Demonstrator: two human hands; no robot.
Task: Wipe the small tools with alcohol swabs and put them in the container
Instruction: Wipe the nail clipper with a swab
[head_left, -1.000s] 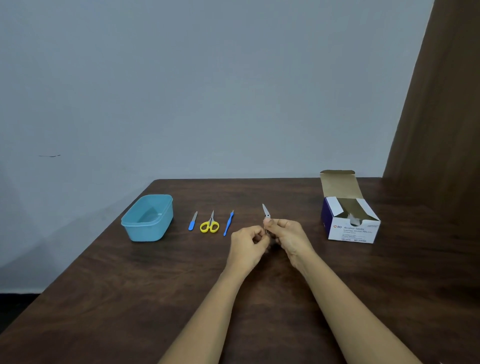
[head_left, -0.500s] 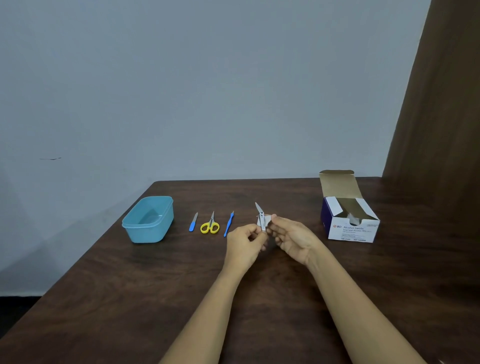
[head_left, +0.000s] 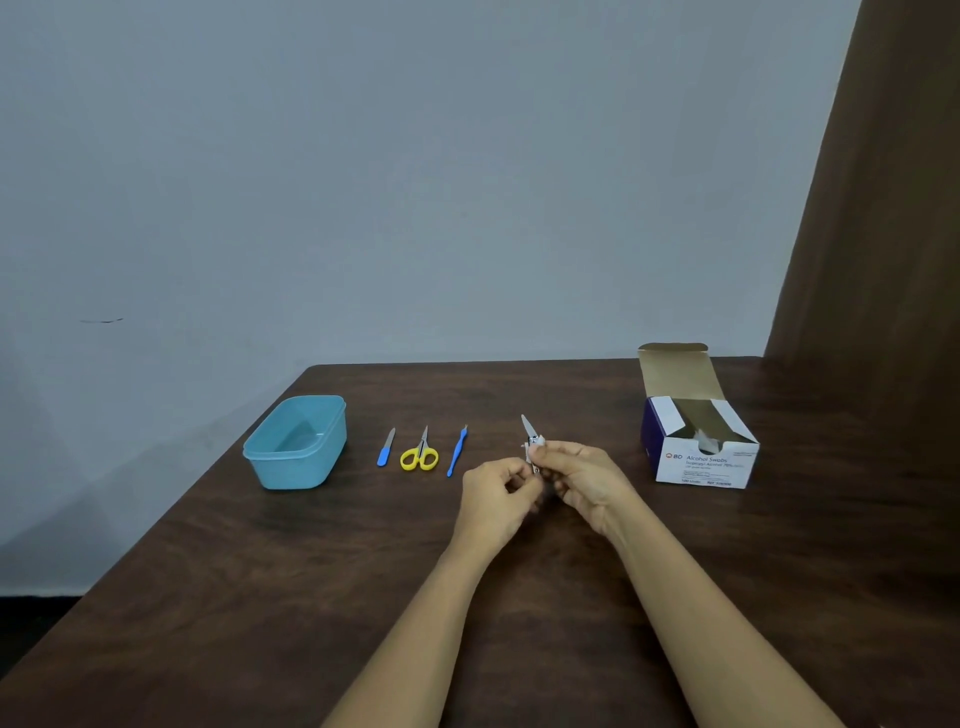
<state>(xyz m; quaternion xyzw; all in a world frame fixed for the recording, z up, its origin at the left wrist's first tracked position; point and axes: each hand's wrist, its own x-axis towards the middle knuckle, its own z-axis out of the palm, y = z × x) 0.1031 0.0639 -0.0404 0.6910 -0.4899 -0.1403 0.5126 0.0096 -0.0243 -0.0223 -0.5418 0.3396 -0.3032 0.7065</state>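
Observation:
A small silver tool (head_left: 530, 431) that looks like a nail clipper stands tilted above the table, its tip up. My left hand (head_left: 498, 499) pinches its lower end. My right hand (head_left: 582, 480) pinches a white swab (head_left: 538, 443) against its middle. On the table to the left lie a blue-handled file (head_left: 385, 449), yellow-handled scissors (head_left: 420, 453) and a thin blue tool (head_left: 457, 451). Further left stands the light blue container (head_left: 270, 451), with nothing visible inside it.
An open box of alcohol swabs (head_left: 698, 447) stands at the right, flap up. The dark wooden table (head_left: 260, 597) ends at the wall behind and falls away at the left edge. A brown curtain (head_left: 883, 234) hangs at the far right.
The swab in my right hand has slid along the tool, up towards the tip and then back down to its middle. Both hands stay in the same spot above the table.

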